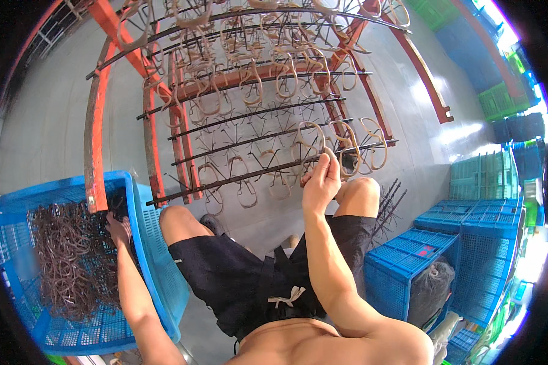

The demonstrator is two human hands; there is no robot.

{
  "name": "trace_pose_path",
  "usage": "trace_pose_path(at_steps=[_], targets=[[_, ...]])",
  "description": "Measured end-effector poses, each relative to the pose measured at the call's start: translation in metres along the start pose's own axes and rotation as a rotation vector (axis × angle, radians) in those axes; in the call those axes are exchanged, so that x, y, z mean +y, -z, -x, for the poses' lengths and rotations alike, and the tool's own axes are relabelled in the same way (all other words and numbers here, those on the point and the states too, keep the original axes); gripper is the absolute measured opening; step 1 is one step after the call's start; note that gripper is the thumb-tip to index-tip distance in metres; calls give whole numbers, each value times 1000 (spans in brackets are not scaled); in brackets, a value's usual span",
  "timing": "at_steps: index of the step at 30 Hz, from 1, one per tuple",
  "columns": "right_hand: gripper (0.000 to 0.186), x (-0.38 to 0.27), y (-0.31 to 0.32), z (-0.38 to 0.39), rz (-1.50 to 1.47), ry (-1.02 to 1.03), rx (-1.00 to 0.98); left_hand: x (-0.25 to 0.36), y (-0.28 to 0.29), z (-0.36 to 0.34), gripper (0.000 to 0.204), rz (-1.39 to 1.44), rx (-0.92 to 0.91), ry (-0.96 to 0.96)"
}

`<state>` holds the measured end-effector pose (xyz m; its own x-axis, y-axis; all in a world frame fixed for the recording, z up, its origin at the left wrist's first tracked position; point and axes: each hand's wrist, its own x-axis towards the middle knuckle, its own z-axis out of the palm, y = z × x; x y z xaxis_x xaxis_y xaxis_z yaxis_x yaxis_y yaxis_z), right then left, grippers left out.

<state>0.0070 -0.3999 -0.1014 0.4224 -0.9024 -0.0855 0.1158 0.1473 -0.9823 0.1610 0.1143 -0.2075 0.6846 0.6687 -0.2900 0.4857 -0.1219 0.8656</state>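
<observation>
So the right hand is up at the right-hand stretch of the front black bar, elbow bent out to the side, forearm angled up and inward. Grip's a narrow pinch, thumb and finger together on the lower edge of a tan loop. That loop is right at the bar, with more like it hanging just beside.

Left arm reaches way out, nearly straight, down into a blue plastic crate. The left hand is at the edge of a heap of brown loops, next to some dark stuff. Fingers are too murky, so I can't tell if it's gripping anything.

Edges: the crate's rim runs right alongside the left forearm, and an orange-red rack leg ends just above that hand in view, so it's tight there. The right hand sits by the right knee, with dark pronged rods just past it. More room further right: grey floor between the rack and the stacked blue crates.
</observation>
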Motion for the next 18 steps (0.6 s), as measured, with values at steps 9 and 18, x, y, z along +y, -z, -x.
trace_pose_path(at_steps=[9, 18], targets=[[23, 13, 18, -20, 35, -47, 62, 61, 68, 72, 30, 330, -246, -153], [21, 17, 17, -34, -129, -140, 14, 49, 60, 130, 28, 723, -390, -81]])
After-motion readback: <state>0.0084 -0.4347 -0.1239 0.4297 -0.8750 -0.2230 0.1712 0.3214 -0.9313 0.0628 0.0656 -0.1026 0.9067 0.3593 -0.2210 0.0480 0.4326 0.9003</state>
